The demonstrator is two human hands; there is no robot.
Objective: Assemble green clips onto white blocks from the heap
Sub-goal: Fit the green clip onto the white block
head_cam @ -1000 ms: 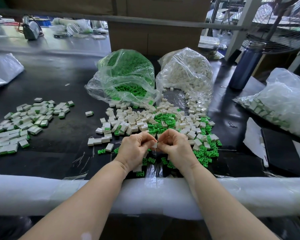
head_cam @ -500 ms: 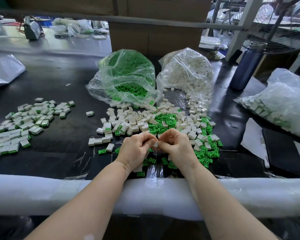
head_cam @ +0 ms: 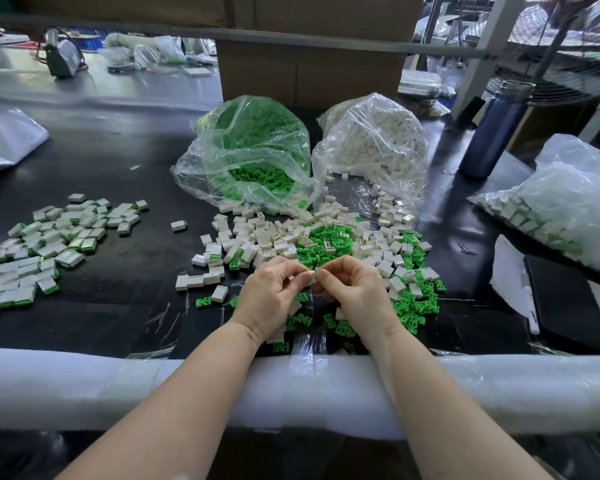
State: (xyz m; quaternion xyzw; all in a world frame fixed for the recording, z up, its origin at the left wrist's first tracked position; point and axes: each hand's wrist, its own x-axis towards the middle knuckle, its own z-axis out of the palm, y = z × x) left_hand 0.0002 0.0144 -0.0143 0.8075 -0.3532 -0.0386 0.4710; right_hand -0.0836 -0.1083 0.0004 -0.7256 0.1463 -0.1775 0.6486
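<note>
Unchanged since earlier frame: left hand and right hand pinching one small white block, above near heap.

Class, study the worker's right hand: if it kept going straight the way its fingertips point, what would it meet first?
The right hand points leftward, so it would meet the left hand almost at once; both pinch a small white block between them.

One head camera looks forward and down, close above the black table, forearms entering from near.
</note>
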